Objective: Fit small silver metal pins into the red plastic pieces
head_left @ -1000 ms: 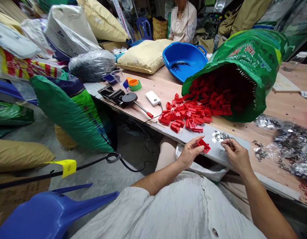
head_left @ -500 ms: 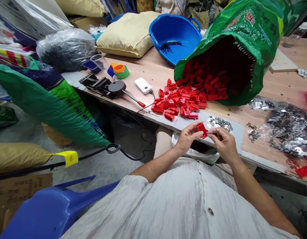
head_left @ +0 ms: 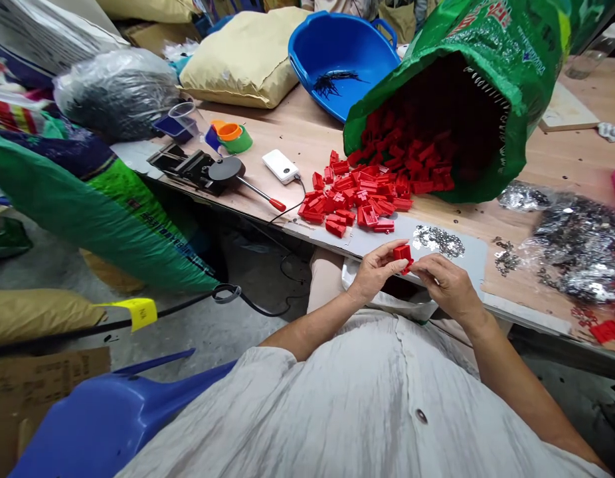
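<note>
Between the thumb and fingers of my left hand (head_left: 374,271) is a small red plastic housing (head_left: 402,253), held over the table's front edge. My right hand (head_left: 444,282) is closed in a pinch at the housing's right side; whatever its fingertips hold is too small or hidden to make out. Just beyond the hands, small shiny metal pieces (head_left: 438,241) lie on a grey board (head_left: 471,255). A heap of similar red housings (head_left: 360,196) spreads out from the mouth of a green sack (head_left: 529,113). Below my hands an open white bag (head_left: 350,275) hangs at my lap.
A black hand press with a red-tipped lever (head_left: 228,171), a white power bank (head_left: 280,166) with a cable and tape rolls (head_left: 238,138) stand to the left. Behind is a blue basin (head_left: 307,46). Bagged metal parts (head_left: 576,245) lie right. A blue plastic chair (head_left: 103,411) stands lower left.
The red housing has turned in my left hand, so its open hollow no longer faces me. My right fingers have shifted slightly left against it. The whole view has moved a little.
</note>
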